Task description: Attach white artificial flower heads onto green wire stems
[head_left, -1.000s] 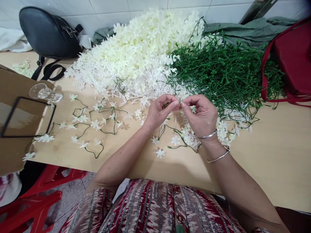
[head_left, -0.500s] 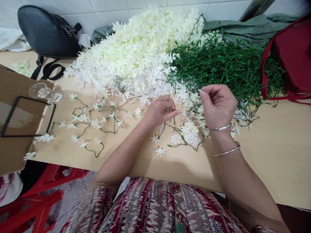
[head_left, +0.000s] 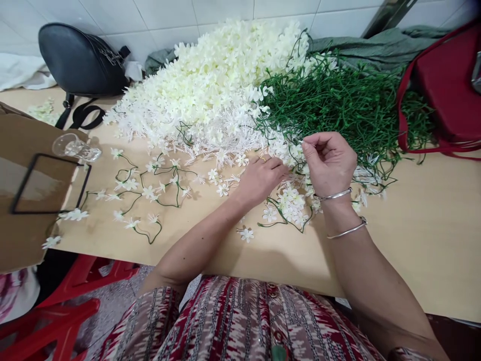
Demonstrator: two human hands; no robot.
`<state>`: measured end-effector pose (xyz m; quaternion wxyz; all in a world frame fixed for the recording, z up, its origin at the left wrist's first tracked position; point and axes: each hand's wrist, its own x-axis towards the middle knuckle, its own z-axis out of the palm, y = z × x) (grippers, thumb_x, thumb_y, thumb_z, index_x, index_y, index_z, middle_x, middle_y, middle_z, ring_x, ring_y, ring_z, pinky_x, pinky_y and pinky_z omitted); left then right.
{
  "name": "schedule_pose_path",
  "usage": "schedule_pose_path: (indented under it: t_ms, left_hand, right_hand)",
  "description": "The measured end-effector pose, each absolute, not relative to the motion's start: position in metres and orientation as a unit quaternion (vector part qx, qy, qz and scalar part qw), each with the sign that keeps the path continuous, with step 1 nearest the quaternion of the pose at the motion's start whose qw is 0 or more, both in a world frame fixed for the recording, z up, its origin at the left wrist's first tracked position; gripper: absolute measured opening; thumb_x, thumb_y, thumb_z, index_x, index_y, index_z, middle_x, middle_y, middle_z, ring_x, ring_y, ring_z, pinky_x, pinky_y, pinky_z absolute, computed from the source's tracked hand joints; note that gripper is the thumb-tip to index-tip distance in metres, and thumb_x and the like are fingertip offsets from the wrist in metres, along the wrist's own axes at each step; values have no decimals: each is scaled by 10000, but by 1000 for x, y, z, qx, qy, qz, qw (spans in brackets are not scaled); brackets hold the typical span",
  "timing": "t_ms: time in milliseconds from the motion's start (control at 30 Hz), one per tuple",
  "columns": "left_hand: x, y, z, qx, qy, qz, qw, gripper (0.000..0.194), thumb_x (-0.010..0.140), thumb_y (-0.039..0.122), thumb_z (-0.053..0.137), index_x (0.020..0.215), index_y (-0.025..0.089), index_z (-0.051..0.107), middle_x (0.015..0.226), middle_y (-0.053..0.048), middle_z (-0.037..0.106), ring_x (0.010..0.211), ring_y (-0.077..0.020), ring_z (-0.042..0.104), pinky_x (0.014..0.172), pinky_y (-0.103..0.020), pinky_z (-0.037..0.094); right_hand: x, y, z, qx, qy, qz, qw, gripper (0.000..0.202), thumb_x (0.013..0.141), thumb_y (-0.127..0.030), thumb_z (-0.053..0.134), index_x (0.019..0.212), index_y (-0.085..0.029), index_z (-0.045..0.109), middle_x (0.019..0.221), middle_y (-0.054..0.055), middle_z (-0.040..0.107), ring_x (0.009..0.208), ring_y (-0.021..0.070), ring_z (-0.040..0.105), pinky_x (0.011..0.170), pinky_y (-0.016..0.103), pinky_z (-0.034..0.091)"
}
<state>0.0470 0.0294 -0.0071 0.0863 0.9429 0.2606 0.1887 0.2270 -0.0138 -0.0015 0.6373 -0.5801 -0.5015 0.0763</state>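
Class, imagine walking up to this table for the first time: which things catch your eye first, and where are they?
A big heap of cream-white artificial flowers fills the table's back middle, with a tangle of green plastic stems to its right. In front, the left hand and right hand work among flowers at the heap's edge.

"How many hands were over the table?"
"Two: the left hand (head_left: 263,176) and the right hand (head_left: 328,161). The right wrist wore two bangles (head_left: 340,213)."
"And the heaps?"
"One pile of white flowers (head_left: 210,90), one pile of green stems (head_left: 345,108)."
"Bags?"
"One black bag (head_left: 80,62), one red bag (head_left: 445,85)."
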Motion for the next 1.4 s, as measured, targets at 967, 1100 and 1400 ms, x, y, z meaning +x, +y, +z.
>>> schedule_pose_path:
  t_ms: [967, 1100, 1400]
  left_hand:
    - [34, 45, -10, 585, 296, 454, 604, 362, 931, 537, 902, 1109, 251, 771, 1060, -17, 831, 1033, -164, 791, 978, -345, 648]
    - [34, 46, -13, 603, 307, 429, 598, 345, 979, 506, 861, 1179, 246, 756, 1121, -43, 845, 1093, -194, 809, 998, -377, 662]
    - [26, 50, -10, 603, 258, 368, 659, 582, 904, 635, 893, 1296, 240, 725, 1160, -69, 864, 1146, -231, 824, 1029, -401, 650]
  right_hand:
    - [175, -23, 8, -555, -467, 163, 668, 134, 884, -326, 850, 867, -288, 723, 802, -10, 731, 744, 189, 658, 711, 362, 568]
    - [174, -24, 11, -565, -479, 155, 653, 161, 909, -378, 839, 887, -293, 705, 819, -4, 738, 747, 197, 672, 719, 375, 590]
    - [197, -26, 12, -545, -539, 234, 598, 257, 890, -304, 848, 1144, -306, 807, 811, -27, 745, 728, 201, 674, 751, 400, 592]
